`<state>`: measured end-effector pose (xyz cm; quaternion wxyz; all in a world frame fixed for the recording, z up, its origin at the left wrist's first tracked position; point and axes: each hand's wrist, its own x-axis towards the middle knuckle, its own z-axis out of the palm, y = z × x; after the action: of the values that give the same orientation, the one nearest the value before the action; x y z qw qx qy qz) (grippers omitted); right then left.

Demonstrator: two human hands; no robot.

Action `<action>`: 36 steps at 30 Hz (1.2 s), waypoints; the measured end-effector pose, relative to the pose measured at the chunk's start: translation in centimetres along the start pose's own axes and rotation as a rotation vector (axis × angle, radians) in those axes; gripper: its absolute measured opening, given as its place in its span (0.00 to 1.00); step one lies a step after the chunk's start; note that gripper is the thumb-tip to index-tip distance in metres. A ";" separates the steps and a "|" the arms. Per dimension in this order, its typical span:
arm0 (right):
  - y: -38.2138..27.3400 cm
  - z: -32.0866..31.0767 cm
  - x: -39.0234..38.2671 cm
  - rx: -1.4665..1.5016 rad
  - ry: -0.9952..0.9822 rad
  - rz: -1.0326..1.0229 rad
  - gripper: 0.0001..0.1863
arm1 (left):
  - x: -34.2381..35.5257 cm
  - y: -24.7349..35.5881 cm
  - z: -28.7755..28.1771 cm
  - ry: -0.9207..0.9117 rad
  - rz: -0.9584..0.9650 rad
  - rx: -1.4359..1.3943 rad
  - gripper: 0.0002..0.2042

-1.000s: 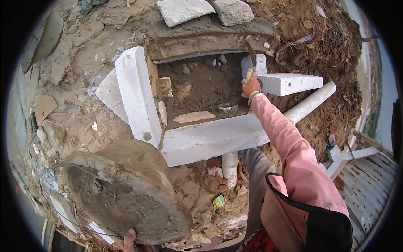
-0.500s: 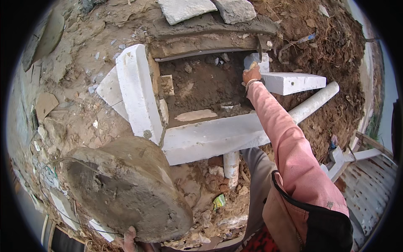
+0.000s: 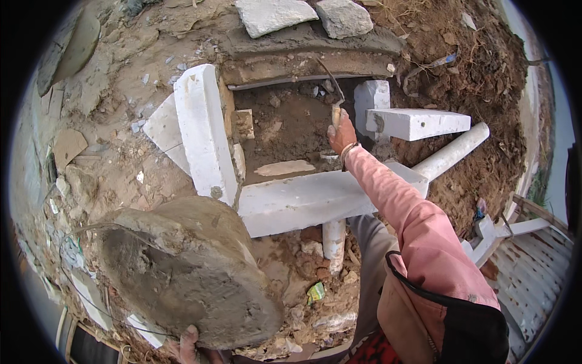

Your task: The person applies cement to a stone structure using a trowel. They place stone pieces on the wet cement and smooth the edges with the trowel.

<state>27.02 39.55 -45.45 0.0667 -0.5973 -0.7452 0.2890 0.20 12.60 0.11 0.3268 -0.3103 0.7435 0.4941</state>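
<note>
My right hand [image 3: 341, 133] is closed round the wooden handle of a trowel [image 3: 333, 85], its blade raised over the muddy pit [image 3: 276, 133]. White blocks frame the pit: a left one [image 3: 203, 130], a near one [image 3: 321, 203], a small upright one [image 3: 371, 100] and one lying at right [image 3: 424, 123]. At the bottom left, my left hand [image 3: 189, 343] grips the edge of a large, mortar-caked pan [image 3: 182, 273], tilted toward the camera, with a wire across it.
Two pale stones [image 3: 273, 13] rest beyond a mortar-covered far edge [image 3: 303, 65]. A white pipe [image 3: 454, 148] slants at right, another [image 3: 333, 246] stands below the near block. A grey slab [image 3: 70, 51] is upper left, rusty corrugated metal [image 3: 530, 267] lower right. Rubble and loose soil surround the pit.
My right hand and trowel have moved left and toward me from the upright block at the pit's right end, which now shows more. My left hand stays on the pan.
</note>
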 end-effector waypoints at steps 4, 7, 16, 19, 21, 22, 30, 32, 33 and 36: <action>-4.8 -3.0 3.5 0.237 0.075 0.583 0.32 | 0.9 -0.7 -1.8 -0.024 -0.012 0.007 0.26; -2.7 -0.2 2.2 -0.020 -0.055 0.383 0.34 | 1.2 -0.7 -2.3 -0.072 -0.020 0.007 0.26; -1.2 -0.3 4.3 0.104 0.075 0.552 0.33 | 0.1 0.2 -0.8 -0.061 0.017 0.038 0.30; -3.4 1.5 1.1 0.012 -0.206 0.308 0.36 | 0.4 0.3 -1.6 -0.092 -0.017 0.051 0.31; -3.8 1.5 -0.1 0.057 -0.144 0.157 0.37 | 0.3 0.5 -1.3 -0.076 0.011 0.039 0.31; -4.0 1.4 0.6 0.091 -0.038 0.249 0.37 | 0.2 0.6 -0.8 -0.070 0.026 0.034 0.31; -7.4 4.5 -1.4 0.007 -0.169 0.148 0.38 | -0.3 1.0 0.3 -0.025 0.052 -0.010 0.30; -6.3 4.7 -1.3 0.047 -0.008 0.052 0.37 | -0.2 1.1 0.4 -0.037 0.057 0.001 0.31; -5.9 4.9 -0.3 0.085 0.135 0.092 0.37 | -0.2 1.1 0.5 -0.040 0.050 -0.002 0.31; -10.0 5.0 1.3 0.428 0.116 0.518 0.36 | 0.3 0.8 -0.9 -0.031 0.005 0.023 0.31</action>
<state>15.98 37.80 -44.77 0.1571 -0.7546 -0.4862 0.4117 -0.76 11.98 0.54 0.3404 -0.2971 0.7448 0.4911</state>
